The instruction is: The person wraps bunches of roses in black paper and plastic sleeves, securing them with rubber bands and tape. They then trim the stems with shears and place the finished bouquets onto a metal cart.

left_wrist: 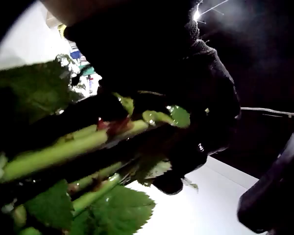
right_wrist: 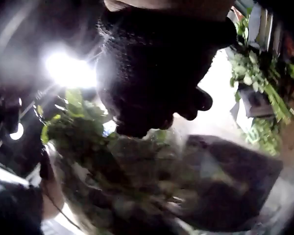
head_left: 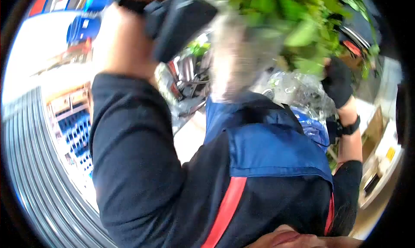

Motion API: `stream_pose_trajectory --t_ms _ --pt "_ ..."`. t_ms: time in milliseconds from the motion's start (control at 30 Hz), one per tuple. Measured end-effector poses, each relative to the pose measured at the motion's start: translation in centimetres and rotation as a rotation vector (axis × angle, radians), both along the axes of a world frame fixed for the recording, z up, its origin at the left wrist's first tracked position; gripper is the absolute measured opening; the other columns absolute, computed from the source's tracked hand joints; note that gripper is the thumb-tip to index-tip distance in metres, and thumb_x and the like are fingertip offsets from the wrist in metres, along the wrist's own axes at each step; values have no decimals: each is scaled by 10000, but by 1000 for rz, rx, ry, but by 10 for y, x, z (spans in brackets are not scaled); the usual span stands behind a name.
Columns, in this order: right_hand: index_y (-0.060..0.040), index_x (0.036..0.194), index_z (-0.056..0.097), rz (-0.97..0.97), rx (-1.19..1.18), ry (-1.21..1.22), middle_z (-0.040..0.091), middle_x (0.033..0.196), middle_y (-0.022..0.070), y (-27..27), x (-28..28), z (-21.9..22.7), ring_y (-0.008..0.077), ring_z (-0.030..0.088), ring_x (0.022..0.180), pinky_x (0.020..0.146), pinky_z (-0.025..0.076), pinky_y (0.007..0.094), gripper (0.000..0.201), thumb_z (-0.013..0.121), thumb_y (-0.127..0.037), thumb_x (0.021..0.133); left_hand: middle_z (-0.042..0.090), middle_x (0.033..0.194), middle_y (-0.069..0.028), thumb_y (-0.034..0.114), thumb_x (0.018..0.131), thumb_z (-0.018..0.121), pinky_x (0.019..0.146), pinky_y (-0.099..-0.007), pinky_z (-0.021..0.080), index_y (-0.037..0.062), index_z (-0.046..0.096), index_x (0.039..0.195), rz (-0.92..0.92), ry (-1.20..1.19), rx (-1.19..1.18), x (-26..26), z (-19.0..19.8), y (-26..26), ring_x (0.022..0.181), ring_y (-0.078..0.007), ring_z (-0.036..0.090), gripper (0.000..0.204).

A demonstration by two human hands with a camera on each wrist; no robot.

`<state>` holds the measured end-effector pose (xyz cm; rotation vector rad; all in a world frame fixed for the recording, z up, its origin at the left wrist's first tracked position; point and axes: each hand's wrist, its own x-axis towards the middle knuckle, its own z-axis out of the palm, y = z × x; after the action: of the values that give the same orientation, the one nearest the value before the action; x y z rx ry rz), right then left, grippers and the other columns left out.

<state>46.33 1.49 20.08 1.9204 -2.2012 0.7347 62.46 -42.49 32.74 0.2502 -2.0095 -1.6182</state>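
Cut green stems (left_wrist: pixel 59 152) with serrated leaves run into the grasp of my left hand (left_wrist: pixel 161 73), which wears a black glove. Its fingers curl round them, partly in shadow. In the head view that hand is cut off by the top edge, beyond the dark wrist camera (head_left: pixel 183 25). My right hand (head_left: pixel 339 81), also black-gloved, is beside a large leafy bunch (head_left: pixel 298 27). From the right wrist, its curled fingers grip the upper edge of clear plastic wrap (right_wrist: pixel 152 161) with foliage inside. A blurred translucent sleeve (head_left: pixel 233 53) hangs below the leaves.
More cut greenery (right_wrist: pixel 259 83) lies off to one side in the right wrist view. A blue bucket (head_left: pixel 84 29) stands far left, above a grey ribbed shutter (head_left: pixel 39 170). A white-edged shelf (head_left: pixel 380 161) with small items is at the right. Crumpled clear plastic (head_left: pixel 298 88) lies before the blue apron.
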Motion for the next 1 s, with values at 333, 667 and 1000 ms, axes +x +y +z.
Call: stream_pose_trajectory --t_ms 333,667,1000 --pt "-99 1121 599 -292 1444 -386 624 1060 177 305 34 -207 345 592 989 842 479 404 395 559 -182 737 554 675 -89 249 900 516 647 -357 458 30 597 865 -294 201 176 -55 95 65 675 -230 571 236" --pt "-22 1078 595 57 -330 -287 635 865 166 -35 17 110 331 600 689 636 486 341 422 738 -242 746 603 717 -92 162 823 578 654 -357 481 3 634 887 -598 90 320 -112 71 201 683 -227 595 180" --pt "-124 700 633 -79 514 -288 619 651 118 131 73 -91 331 617 602 539 474 440 202 577 -301 778 572 762 -107 191 889 524 706 -422 511 9 599 871 -380 243 458 -102 87 132 750 -267 611 198"
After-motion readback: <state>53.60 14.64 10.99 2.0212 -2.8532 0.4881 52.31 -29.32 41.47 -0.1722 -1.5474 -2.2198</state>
